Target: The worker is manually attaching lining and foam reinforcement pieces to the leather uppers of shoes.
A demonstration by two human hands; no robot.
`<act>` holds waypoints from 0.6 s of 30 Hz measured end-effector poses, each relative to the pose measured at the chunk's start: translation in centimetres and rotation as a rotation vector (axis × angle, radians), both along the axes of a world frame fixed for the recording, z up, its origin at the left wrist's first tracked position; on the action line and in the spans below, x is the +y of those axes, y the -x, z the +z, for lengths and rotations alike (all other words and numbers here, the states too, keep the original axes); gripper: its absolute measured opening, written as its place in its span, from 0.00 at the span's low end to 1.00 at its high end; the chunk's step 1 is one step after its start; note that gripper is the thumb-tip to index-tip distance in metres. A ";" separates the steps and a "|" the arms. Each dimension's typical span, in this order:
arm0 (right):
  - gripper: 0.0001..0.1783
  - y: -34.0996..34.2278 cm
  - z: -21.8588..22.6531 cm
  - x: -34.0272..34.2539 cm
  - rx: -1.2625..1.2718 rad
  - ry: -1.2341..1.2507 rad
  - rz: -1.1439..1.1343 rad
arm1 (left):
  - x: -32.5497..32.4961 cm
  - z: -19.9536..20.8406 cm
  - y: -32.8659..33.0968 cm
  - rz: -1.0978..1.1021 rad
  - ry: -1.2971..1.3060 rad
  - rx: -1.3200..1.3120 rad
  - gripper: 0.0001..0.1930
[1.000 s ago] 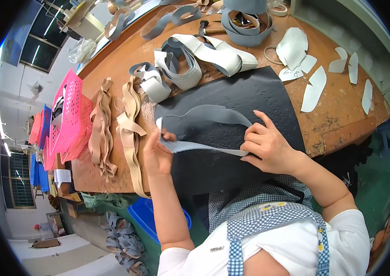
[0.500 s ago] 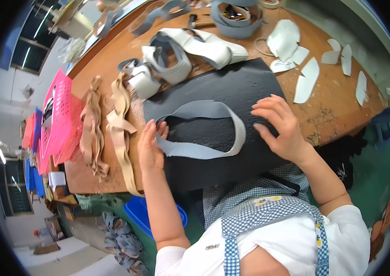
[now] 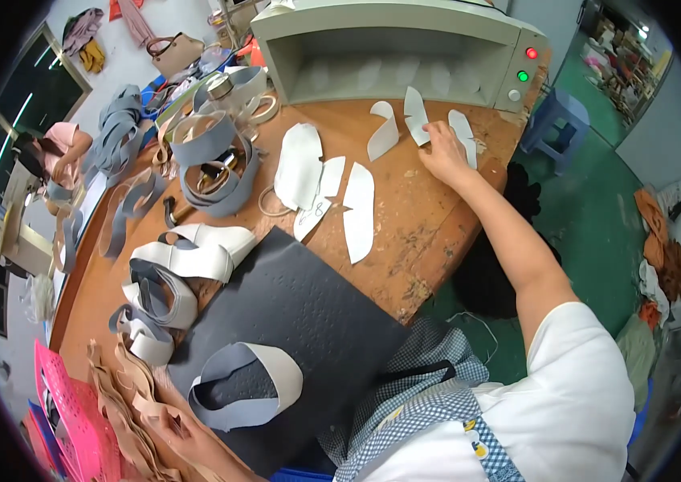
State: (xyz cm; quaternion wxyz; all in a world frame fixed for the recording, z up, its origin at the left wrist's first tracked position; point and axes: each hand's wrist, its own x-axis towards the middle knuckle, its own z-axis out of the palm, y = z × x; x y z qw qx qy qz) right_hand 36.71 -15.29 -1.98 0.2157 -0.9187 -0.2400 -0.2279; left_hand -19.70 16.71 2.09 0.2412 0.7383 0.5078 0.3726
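Observation:
My right hand (image 3: 446, 158) reaches to the far right of the table, fingertips pinched on the lower end of a narrow white cut piece (image 3: 414, 115). On either side of it lie a curved white piece (image 3: 383, 131) and another narrow white piece (image 3: 463, 135), partly behind my hand. My left hand (image 3: 182, 436) is low at the left, fingers apart, over tan strips (image 3: 133, 384) and holding nothing. Just right of it, a loop of blue-grey band with a pale outer face (image 3: 283, 377) stands on a black mat (image 3: 332, 309).
A grey open-fronted machine (image 3: 389, 20) with lit buttons stands at the back. More white pieces (image 3: 359, 213) lie mid-table. Rolled grey bands (image 3: 220, 189) and white-grey bands (image 3: 160, 297) sit left of them. A pink basket (image 3: 75, 418) is lower left; another person (image 3: 67, 153) sits far left.
The view has turned right. My right hand has gone from beside the band loop to the white pieces and closed on one. My left hand has come away from the loop, which stays on the mat.

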 end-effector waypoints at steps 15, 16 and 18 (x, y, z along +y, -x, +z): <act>0.14 -12.4 4.9 12.0 0.373 -0.206 -0.052 | -16.6 -3.4 -10.3 -0.680 0.478 -0.176 0.07; 0.14 -13.2 4.8 13.3 0.377 -0.211 -0.034 | -16.6 -3.2 -10.1 -0.651 0.508 -0.184 0.06; 0.10 -15.4 4.4 16.0 0.807 -0.631 -0.030 | -16.7 -3.3 -9.6 -0.614 0.513 -0.143 0.07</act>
